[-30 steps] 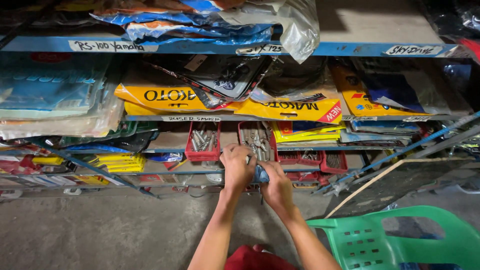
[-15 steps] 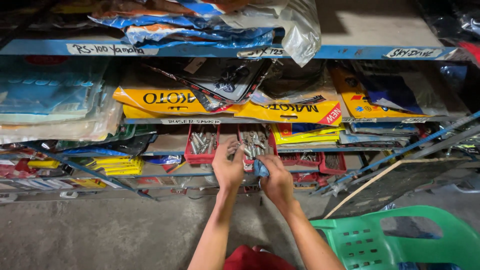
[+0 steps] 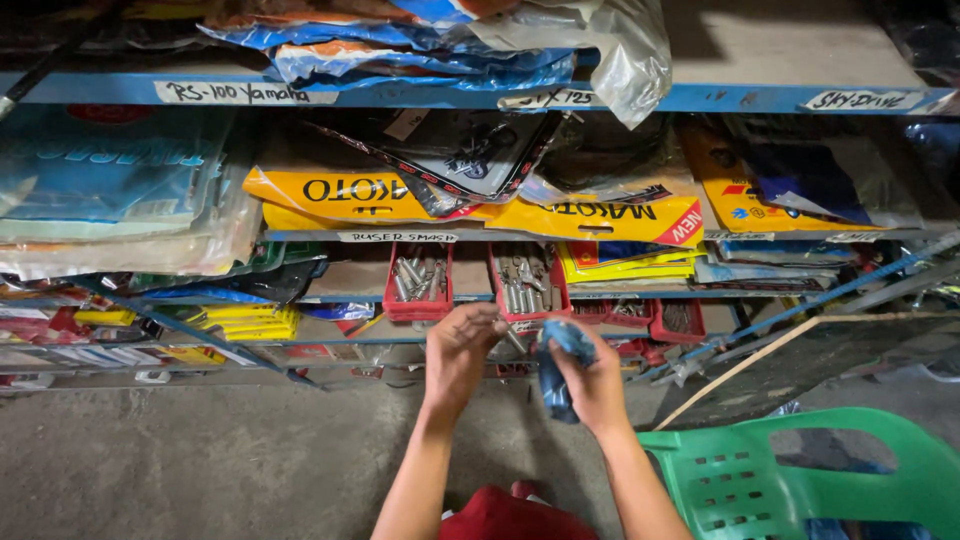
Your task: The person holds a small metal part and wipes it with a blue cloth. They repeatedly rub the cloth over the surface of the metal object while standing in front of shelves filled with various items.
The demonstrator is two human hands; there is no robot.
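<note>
Head view, left hand (image 3: pixel 462 352): raised in front of the shelving, fingers curled together around a small silvery bolt-like piece (image 3: pixel 514 341) that pokes out toward the right; too small to name surely.
Head view, right hand (image 3: pixel 597 385): fingers pressed around a bunched blue cloth (image 3: pixel 556 368); the cloth hangs down from the fist, long axis roughly upright.
Relation: the metal piece lies between the two hands, just left of the cloth and nearly touching it; its long axis runs slantwise from the left fingers toward the cloth. The left hand is the nearer one, being the holder.
Behind hands: two red trays (image 3: pixel 418 282) of bolts on a low blue shelf (image 3: pixel 330 298), the right-hand tray (image 3: pixel 528 283) just above the left fingers.
Surroundings: yellow flat packages (image 3: pixel 590 217) above; green plastic chair (image 3: pixel 800 475) lower right; concrete floor (image 3: pixel 180 470).
</note>
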